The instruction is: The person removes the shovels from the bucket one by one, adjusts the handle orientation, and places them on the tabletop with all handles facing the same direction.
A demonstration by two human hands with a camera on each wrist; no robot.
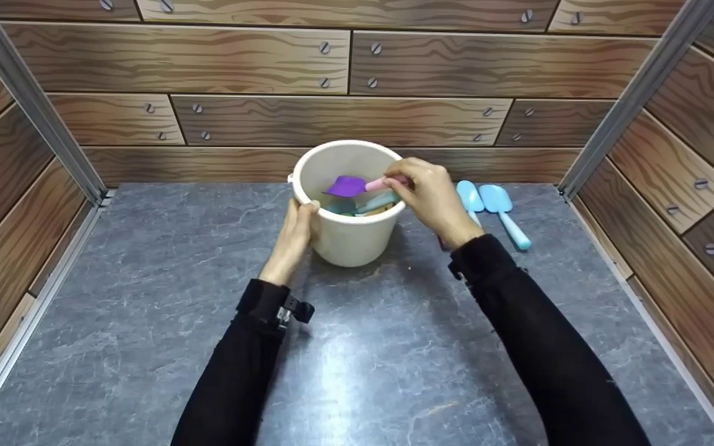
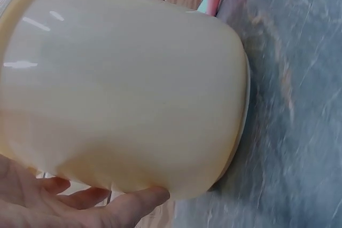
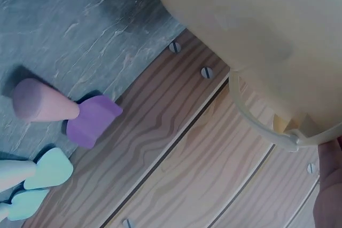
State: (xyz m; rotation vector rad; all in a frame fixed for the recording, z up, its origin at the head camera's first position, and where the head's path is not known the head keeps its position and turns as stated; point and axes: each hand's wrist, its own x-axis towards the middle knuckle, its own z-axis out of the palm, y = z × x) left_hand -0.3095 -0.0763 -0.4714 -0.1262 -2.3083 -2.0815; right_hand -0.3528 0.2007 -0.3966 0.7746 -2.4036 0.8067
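A white bucket (image 1: 357, 244) stands upright near the back wall. My left hand (image 1: 293, 238) holds its left side, the thumb at the rim and the fingers (image 2: 141, 201) against the outer wall. Over the bucket's opening, my right hand (image 1: 428, 189) pinches the pink handle of a toy shovel (image 1: 346, 186), whose purple blade reaches inside the rim. Below that blade, a toy shovel with a teal handle (image 1: 379, 201) lies in the bucket among other pieces, partly hidden by the front rim. The right wrist view shows only part of the right hand (image 3: 327, 190).
Right of the bucket lie two light blue toy shovels (image 1: 506, 210). A purple-bladed shovel with a pink handle (image 3: 48, 102) lies beside them, mostly hidden in the head view. Wood-patterned walls (image 1: 258, 121) close off the grey table (image 1: 165, 297) at the back and sides.
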